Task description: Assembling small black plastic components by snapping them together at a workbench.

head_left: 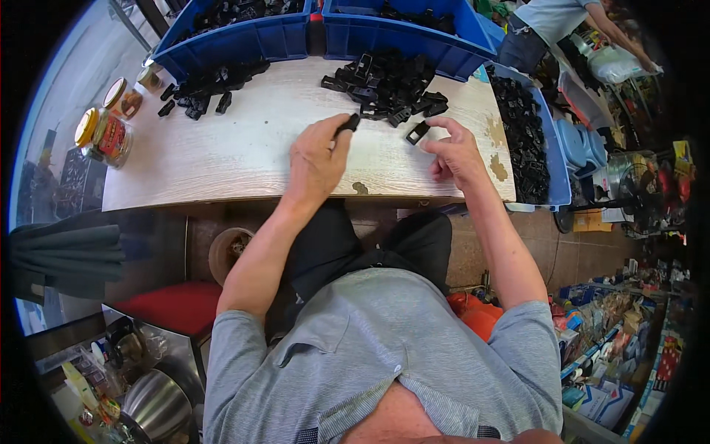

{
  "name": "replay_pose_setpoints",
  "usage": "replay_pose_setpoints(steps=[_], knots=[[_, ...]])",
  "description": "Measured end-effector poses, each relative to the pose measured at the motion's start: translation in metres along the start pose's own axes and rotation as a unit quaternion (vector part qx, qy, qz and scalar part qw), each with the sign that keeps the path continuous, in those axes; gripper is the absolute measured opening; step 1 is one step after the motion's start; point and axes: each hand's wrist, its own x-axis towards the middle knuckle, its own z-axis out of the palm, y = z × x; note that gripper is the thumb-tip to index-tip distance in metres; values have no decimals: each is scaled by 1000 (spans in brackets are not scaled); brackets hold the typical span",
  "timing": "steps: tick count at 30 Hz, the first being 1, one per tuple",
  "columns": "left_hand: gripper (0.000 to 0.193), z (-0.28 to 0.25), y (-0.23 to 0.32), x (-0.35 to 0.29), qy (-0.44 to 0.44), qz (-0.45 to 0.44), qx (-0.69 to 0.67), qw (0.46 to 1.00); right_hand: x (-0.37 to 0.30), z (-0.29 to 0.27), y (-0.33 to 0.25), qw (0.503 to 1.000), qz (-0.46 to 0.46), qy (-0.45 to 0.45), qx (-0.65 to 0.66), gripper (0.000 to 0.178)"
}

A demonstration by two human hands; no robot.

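Observation:
Over the middle of the white wood-grain table (222,163), my left hand (319,155) pinches a small black plastic part (350,124) between thumb and fingers. To its right, my right hand (456,152) grips a black plastic piece with a rectangular opening (418,133) by its end, using thumb and forefinger. The two held parts are apart. Just beyond my hands lies a heap of similar black plastic parts (384,85). A smaller pile of narrower black parts (200,92) sits at the table's far left.
Two blue bins (251,41) (414,48) with black parts stand along the far edge. A light-blue crate (560,177) full of black pieces adjoins the table's right side. Lidded jars (111,140) line the left edge. Another person (551,26) is at the far right.

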Motion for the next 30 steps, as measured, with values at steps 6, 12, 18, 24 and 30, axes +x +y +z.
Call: replay_pose_setpoints(steps=[6,12,18,24,30], knots=[[28,34,20,3,-29,88,-31,995,10,4,-8,997,10,-37,-63,39],[25,53,23,13,-46,108,-3,993,17,8,-1,991,16,-68,-110,33],[25,58,27,25,-148,175,-11,973,15,3,0,988,9,-78,-132,26],[36,61,20,29,-182,219,14,958,15,5,3,988,-7,-89,-123,25],[38,57,16,26,-217,230,52,947,13,6,2,989,3,-88,-117,28]])
